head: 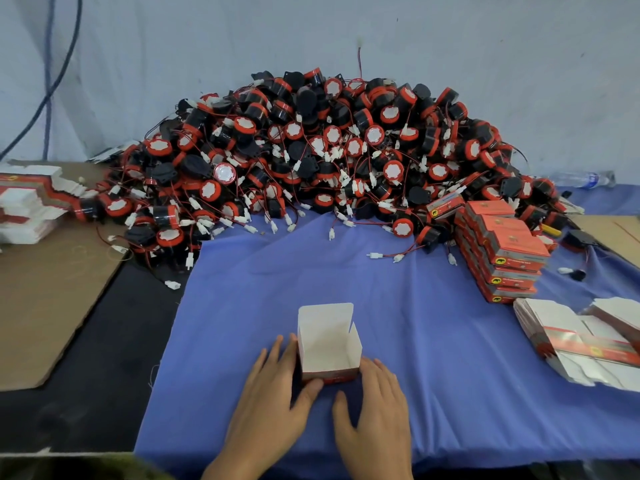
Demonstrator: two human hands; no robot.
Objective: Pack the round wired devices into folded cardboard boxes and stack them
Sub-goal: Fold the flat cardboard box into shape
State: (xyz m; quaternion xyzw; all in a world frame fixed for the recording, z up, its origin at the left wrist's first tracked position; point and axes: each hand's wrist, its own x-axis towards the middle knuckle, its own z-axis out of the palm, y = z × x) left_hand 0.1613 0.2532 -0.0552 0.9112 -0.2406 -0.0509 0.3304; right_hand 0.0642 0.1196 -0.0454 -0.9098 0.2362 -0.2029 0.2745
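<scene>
A small cardboard box [329,344] stands upright on the blue cloth [433,375], its lid flap raised and its white inside empty. My left hand [266,407] holds its left side, with the fingers along the wall and the thumb on the front lower edge. To the right of the box my right hand [377,417] lies flat on the cloth, its fingertips at the box's right side. A big heap of round black-and-red wired devices [311,161] fills the back of the table. Closed red boxes [502,251] are stacked at the right.
Flat unfolded box blanks [571,341] lie at the right front, and more of them [24,206] at the far left. A brown cardboard sheet [45,299] covers the left of the table. A water bottle [581,178] lies at the back right.
</scene>
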